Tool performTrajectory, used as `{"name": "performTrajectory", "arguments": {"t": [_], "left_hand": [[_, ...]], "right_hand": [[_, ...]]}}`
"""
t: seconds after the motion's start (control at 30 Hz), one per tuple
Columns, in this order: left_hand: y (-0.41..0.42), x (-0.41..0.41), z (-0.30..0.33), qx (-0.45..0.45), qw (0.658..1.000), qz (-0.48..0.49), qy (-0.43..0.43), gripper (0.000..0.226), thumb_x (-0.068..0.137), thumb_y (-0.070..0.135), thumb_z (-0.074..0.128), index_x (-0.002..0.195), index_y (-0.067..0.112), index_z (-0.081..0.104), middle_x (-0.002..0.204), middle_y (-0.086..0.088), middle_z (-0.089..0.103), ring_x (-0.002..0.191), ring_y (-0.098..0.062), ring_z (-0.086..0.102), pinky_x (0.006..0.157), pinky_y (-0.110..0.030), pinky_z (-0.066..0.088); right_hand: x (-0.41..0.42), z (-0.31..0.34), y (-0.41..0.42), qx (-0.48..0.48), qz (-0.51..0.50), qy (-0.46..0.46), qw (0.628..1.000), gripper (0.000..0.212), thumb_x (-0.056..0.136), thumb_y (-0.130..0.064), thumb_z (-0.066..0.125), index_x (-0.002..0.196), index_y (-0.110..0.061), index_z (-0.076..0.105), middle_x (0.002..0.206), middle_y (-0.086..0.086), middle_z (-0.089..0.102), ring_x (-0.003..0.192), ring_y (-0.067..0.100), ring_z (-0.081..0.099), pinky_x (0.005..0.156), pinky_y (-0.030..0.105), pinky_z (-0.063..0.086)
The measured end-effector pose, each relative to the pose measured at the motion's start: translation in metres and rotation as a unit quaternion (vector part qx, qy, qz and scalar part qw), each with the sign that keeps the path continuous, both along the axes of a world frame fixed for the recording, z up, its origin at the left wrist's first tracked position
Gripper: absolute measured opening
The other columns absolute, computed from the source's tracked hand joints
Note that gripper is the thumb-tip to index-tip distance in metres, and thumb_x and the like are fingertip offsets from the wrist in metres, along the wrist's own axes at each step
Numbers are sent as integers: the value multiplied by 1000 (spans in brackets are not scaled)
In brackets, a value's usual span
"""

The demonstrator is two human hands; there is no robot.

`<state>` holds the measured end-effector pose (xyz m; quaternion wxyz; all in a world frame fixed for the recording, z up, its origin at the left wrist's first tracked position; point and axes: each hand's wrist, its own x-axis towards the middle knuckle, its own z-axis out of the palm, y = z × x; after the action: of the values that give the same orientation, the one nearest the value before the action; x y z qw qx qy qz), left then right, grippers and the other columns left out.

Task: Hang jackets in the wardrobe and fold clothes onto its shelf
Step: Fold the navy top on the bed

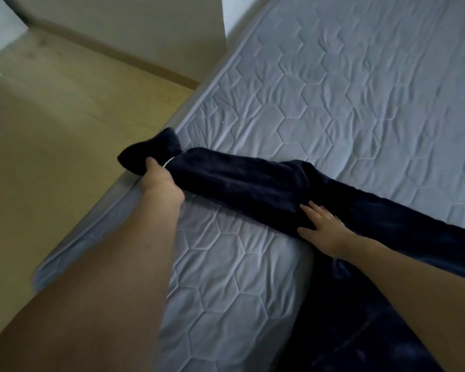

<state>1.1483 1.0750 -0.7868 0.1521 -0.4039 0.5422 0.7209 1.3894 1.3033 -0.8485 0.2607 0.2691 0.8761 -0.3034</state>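
The cuffed end of the dark garment [253, 181] is gripped in the curled left hand [160, 181], toward nine o'clock at the mattress [333, 89] edge, apparently to draw it taut. At four o'clock from that grip, the cloth is pressed flat by the open, straight-fingered right hand [322, 229], probably anchoring a fold line.

A home bedroom: quilted mattress [333, 103] (hexagon-stitched), wooden floor [51, 116].
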Motion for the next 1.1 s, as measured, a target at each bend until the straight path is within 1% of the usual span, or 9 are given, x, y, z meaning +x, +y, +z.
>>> {"name": "performTrajectory", "arguments": {"t": [0.1,0.17,0.3,0.4,0.5,0.67,0.8,0.93,1.1], "left_hand": [[40,14,42,-169,976,-31,136,39,91,28,56,122,4,58,112,-7,64,102,-28,63,86,-30,52],[87,53,65,-268,895,-148,325,32,87,21,58,110,-1,61,99,-7,62,97,-29,63,77,-23,46],[178,180,79,-263,649,-401,590,21,84,7,59,100,-6,55,106,-23,54,100,-35,56,93,-39,45],[229,287,61,-203,454,-586,640,33,83,16,62,105,-7,55,129,-28,46,122,-43,46,108,-49,36],[254,357,26,-257,208,-747,576,57,93,53,49,132,12,46,155,-10,22,147,-27,14,119,-55,7],[269,341,-15,-423,370,-702,438,49,99,42,39,144,22,37,161,-2,15,149,-23,7,118,-54,2],[268,316,-34,-487,320,-760,289,59,99,54,22,153,38,3,163,6,-10,149,-24,-14,116,-59,-3],[284,337,-39,-466,343,-779,242,60,95,64,18,147,52,-8,160,12,-21,147,-24,-23,110,-69,-3],[297,361,-54,-497,294,-805,134,72,94,65,27,143,53,-24,152,11,-41,143,-27,-32,105,-77,5]], "right_hand": [[20,28,12,-249,-331,87,906,20,96,-21,57,112,-13,66,137,13,55,103,16,62,86,19,49],[46,46,39,-335,-465,102,813,21,99,-29,49,100,-15,65,121,13,65,86,17,65,79,28,50],[136,71,123,-398,-630,162,647,52,102,-49,27,115,-10,58,121,16,61,98,30,62,92,46,43],[216,83,176,-427,-698,219,531,78,93,-68,18,118,-5,56,122,20,62,107,37,59,90,52,44],[280,83,207,-444,-696,203,527,94,79,-85,25,114,-5,59,115,21,66,110,41,59,88,59,45],[310,56,202,-351,-617,78,700,47,89,-43,62,118,-5,62,104,14,69,92,32,64,85,46,53],[297,36,197,-219,-600,143,756,24,97,-13,52,121,-11,58,105,17,67,93,34,65,85,49,55],[338,36,222,-41,-568,184,801,17,98,-21,43,110,-19,54,93,4,61,85,24,60,80,39,50],[395,18,244,21,-530,135,837,34,98,-40,47,120,-15,54,105,3,61,85,20,59,69,30,43]]}}
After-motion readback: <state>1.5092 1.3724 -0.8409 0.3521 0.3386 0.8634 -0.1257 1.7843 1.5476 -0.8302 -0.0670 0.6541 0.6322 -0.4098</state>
